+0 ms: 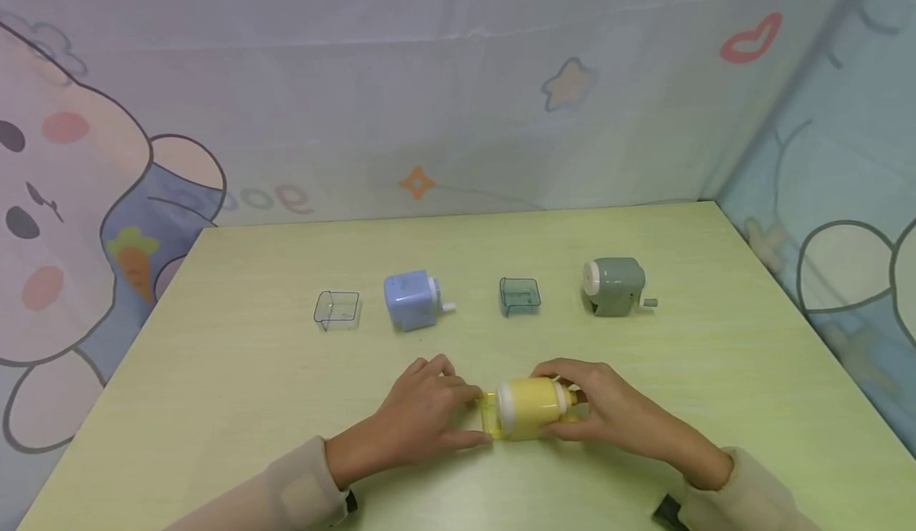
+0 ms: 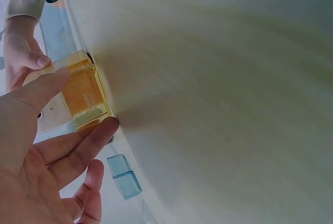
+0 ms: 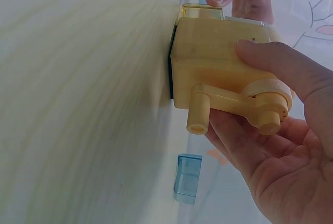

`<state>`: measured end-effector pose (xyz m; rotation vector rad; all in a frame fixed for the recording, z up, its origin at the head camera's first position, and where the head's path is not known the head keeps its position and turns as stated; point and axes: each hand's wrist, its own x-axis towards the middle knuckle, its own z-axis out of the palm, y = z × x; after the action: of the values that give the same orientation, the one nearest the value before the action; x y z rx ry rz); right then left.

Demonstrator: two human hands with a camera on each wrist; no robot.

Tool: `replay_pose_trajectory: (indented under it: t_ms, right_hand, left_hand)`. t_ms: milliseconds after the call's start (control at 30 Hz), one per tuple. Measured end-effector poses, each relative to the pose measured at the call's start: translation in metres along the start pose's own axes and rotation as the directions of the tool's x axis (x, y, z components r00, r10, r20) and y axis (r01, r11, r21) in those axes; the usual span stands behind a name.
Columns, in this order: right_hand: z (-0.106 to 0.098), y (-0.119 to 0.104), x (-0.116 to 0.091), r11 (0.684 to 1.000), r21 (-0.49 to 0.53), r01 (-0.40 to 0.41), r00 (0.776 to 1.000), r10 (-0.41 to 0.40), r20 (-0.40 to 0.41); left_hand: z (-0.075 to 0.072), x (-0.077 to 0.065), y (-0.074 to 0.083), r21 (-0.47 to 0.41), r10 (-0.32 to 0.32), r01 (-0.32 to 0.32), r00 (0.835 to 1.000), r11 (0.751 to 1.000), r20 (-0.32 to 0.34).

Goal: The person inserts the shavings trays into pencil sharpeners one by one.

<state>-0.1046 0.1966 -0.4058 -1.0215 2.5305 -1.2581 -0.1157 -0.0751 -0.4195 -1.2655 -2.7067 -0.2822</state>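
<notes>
A yellow hand-crank pencil sharpener stands at the front middle of the table. My right hand grips its body from the crank side, with thumb and fingers on opposite sides. The crank shows below the thumb in the right wrist view. My left hand pinches a clear yellow shavings drawer between thumb and a finger. The drawer sticks out partway from the sharpener's front; how deep it sits inside is hidden.
Behind the hands stand a blue pencil sharpener and a grey-green one. A clear drawer lies left of the blue sharpener, and a teal clear drawer lies between the two sharpeners. A printed cloth hangs behind the table.
</notes>
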Motion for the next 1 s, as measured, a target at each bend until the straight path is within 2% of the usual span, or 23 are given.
replay_pose_trajectory:
  t_ms: [600,1000]
  right_hand:
    - [0.0006,0.0001,0.0001,1.0,0.011,-0.005,1.0,0.005,0.002]
    - [0.0002,-0.0005,0.0009,1.0,-0.001,-0.004,1.0,0.004,0.007]
  left_hand:
    - [0.0003,0.0025,0.0017,0.009,-0.002,0.002,1.0,1.0,0.022]
    - [0.0014,0.0037,0.0026,0.018,0.007,-0.008,1.0,1.0,0.008]
